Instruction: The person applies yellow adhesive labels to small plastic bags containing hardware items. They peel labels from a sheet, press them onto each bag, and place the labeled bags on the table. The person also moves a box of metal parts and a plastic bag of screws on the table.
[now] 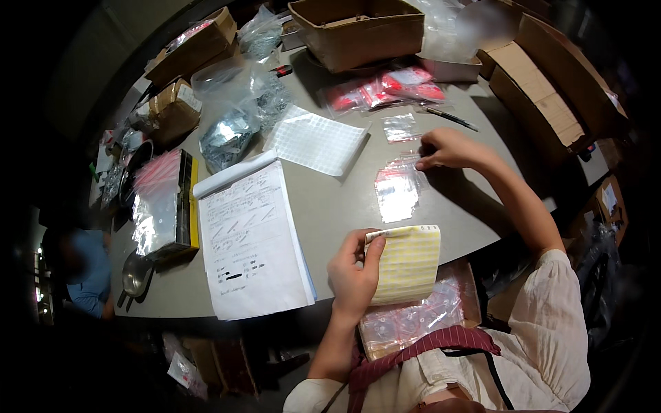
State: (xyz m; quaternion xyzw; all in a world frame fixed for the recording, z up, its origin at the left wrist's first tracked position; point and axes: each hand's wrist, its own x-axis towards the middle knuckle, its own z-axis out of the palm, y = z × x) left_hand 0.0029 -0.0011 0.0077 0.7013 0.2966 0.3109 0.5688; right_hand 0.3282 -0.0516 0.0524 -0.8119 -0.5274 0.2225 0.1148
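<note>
Held between the thumb and fingers of my left hand (357, 272) is a sheet of yellow stickers (416, 258), over the table's near edge. My right hand (451, 150) is farther off, fingers curled together and thumb at the edge of a fanned pile of small clear zip bags (398, 196). Whatever lies between those fingertips is too small to make out. Just beyond the pile lie a few more small clear bags (401, 128). Below the yellow sheet, a box (469, 292) of clear bags rests in front of my body.
A handwritten notepad (255, 241) and a white sticker sheet (318, 141) lie to the left. Behind are a pen (451, 118), red-marked packets (385, 89) and a cardboard box (357, 31). Bags of metal parts (231, 138) crowd the left; another person (88, 268) is beyond.
</note>
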